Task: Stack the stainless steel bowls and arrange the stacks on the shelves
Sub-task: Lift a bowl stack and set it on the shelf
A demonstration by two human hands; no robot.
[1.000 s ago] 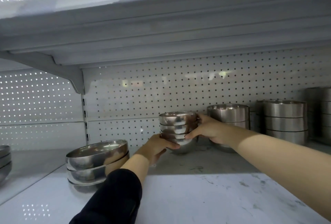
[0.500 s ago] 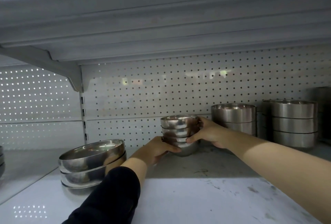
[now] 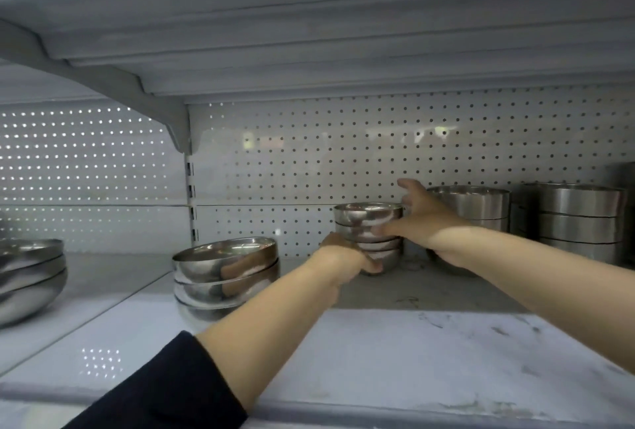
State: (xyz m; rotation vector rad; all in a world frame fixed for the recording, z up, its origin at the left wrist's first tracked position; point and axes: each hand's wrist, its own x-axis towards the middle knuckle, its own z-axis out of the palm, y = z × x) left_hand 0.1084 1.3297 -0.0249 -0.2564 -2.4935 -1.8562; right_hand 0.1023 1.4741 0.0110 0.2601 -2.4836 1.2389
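— Standing near the back of the shelf [image 3: 446,353], the small stack [image 3: 369,234] of steel bowls is upright, with four bowls nested as far as I can count.

— And the hands?

— The left hand [image 3: 343,257] is at the low left side of the small stack, fingers curled around its bottom bowl. The fingertips are blurred, so I think it grips, but I am not fully sure. The right hand [image 3: 421,212] is at the right side with fingers spread and quite straight; the thumb points up and one finger reaches across the front of the stack. It seems to hold nothing.

— What stands around it?

— To the left, nearer the front, a wide stack [image 3: 225,274] of three shallow bowls, well apart from the small one. Just behind the right hand, a tall stack [image 3: 477,203] with straight walls, and further right another one [image 3: 580,219]. On the far left, across the divider, more wide bowls [image 3: 29,274]. Behind everything is the pegboard [image 3: 343,154].

— And the sleeve?

— A dark sleeve [image 3: 165,391] covers the left arm only near the elbow.
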